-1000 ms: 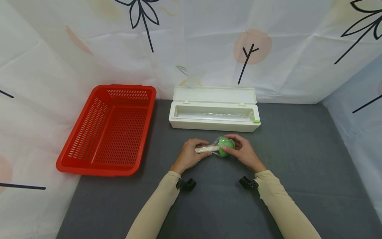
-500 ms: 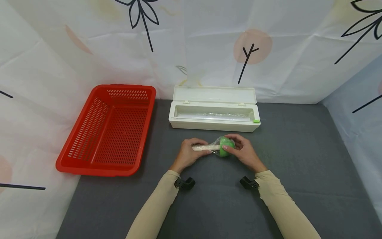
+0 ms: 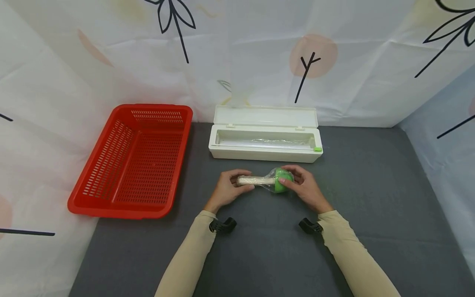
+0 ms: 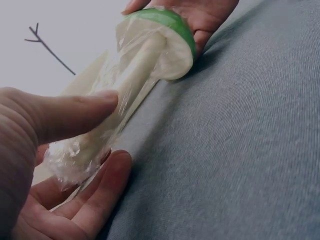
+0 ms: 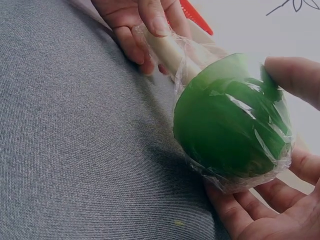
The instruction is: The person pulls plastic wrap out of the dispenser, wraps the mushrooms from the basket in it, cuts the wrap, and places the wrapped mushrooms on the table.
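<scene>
A green-capped mushroom (image 3: pixel 257 180), wrapped in clear cling film, lies sideways between my hands with its pale stem to the left. My left hand (image 3: pixel 228 189) holds the stem end, thumb on the near side and fingers on the far side. In the left wrist view the film is bunched around that end of the stem (image 4: pixel 142 65). My right hand (image 3: pixel 306 187) grips the cap, its thumb across the green top. Seen from the right wrist, the cap (image 5: pixel 230 117) has film stretched over it in creases, and fingers support it from below.
Behind the hands stands a white cling film box (image 3: pixel 265 154), lid raised, a film roll inside and a green slider at its right end. A red plastic basket (image 3: pixel 182 165) sits to the left. Patterned white cloth (image 3: pixel 259 82) rises behind the grey tabletop (image 3: pixel 371 185).
My left hand has slid left along the stem toward its end, uncovering more of it. My right hand stays on the cap, nearly still.
</scene>
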A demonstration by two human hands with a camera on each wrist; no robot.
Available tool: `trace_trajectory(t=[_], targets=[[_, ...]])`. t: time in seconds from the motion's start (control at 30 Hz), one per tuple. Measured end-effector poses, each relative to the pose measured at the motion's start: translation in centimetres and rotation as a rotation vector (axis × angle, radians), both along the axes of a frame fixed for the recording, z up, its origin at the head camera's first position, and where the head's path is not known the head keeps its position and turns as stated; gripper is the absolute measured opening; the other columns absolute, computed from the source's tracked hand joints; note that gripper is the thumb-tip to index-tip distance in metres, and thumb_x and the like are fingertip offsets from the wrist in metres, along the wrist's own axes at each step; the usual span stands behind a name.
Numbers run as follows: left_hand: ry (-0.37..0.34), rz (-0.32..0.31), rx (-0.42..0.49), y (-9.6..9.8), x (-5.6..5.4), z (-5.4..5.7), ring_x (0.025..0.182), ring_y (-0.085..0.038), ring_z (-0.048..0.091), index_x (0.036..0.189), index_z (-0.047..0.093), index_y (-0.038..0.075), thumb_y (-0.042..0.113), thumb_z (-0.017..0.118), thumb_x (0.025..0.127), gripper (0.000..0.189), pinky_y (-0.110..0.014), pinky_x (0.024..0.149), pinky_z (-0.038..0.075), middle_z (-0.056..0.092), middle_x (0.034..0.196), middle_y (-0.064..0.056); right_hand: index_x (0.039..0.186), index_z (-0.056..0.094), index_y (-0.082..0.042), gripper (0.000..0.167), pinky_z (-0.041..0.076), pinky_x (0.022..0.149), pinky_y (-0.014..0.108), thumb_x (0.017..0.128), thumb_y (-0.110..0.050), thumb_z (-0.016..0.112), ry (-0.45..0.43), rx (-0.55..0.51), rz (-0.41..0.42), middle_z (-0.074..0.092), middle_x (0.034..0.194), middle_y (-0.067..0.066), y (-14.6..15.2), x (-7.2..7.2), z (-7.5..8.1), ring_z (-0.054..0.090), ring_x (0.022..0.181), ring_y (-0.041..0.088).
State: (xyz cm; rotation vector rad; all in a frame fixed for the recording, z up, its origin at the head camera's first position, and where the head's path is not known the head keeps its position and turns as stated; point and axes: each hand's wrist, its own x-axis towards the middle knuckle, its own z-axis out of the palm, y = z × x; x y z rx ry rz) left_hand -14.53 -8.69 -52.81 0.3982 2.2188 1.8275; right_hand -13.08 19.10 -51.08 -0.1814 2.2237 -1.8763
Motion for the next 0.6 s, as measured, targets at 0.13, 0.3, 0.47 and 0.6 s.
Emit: trace_trajectory(t=[0.13, 0.3, 0.47, 0.6], targets=[[0.001, 0.024, -0.004, -0.08, -0.02, -0.04, 0.100, -0.027, 0.071, 0.122, 0.071, -0.002, 0.002, 0.082, 0.084, 0.040, -0.032, 0.081, 0.057, 0.070, 0.120, -0.018, 0.139, 0.052, 0.006, 0.046, 0.052, 0.081, 0.021, 0.098, -0.008, 0.067, 0.007, -0.007, 0.002, 0.055, 0.134, 0.026, -0.01, -0.09, 0.04, 0.062, 0.101, 0.009], [0.015, 0.058, -0.009, 0.13, 0.02, -0.29, 0.095, -0.023, 0.072, 0.114, 0.075, -0.002, 0.004, 0.083, 0.083, 0.032, -0.028, 0.078, 0.058, 0.073, 0.113, -0.017, 0.140, 0.052, 0.005, 0.047, 0.052, 0.080, 0.021, 0.098, -0.009, 0.068, -0.001, -0.012, 0.003, 0.055, 0.135, 0.026, 0.04, -0.13, 0.04, 0.062, 0.101, 0.010], [0.004, 0.088, 0.012, 0.04, 0.02, -0.40, 0.091, -0.018, 0.073, 0.111, 0.077, 0.000, 0.002, 0.085, 0.080, 0.031, -0.026, 0.073, 0.058, 0.074, 0.110, -0.015, 0.142, 0.050, 0.005, 0.048, 0.051, 0.083, 0.021, 0.098, -0.009, 0.067, 0.001, -0.018, 0.011, 0.054, 0.137, 0.026, 0.11, -0.08, 0.10, 0.062, 0.106, 0.009], [-0.018, 0.105, 0.048, -0.11, -0.01, -0.38, 0.087, -0.015, 0.072, 0.109, 0.078, -0.001, -0.001, 0.085, 0.079, 0.031, -0.025, 0.070, 0.057, 0.075, 0.106, -0.016, 0.144, 0.048, 0.004, 0.049, 0.048, 0.091, 0.019, 0.100, -0.010, 0.065, 0.009, -0.013, 0.014, 0.051, 0.143, 0.025, 0.13, -0.06, 0.05, 0.057, 0.117, 0.008]])
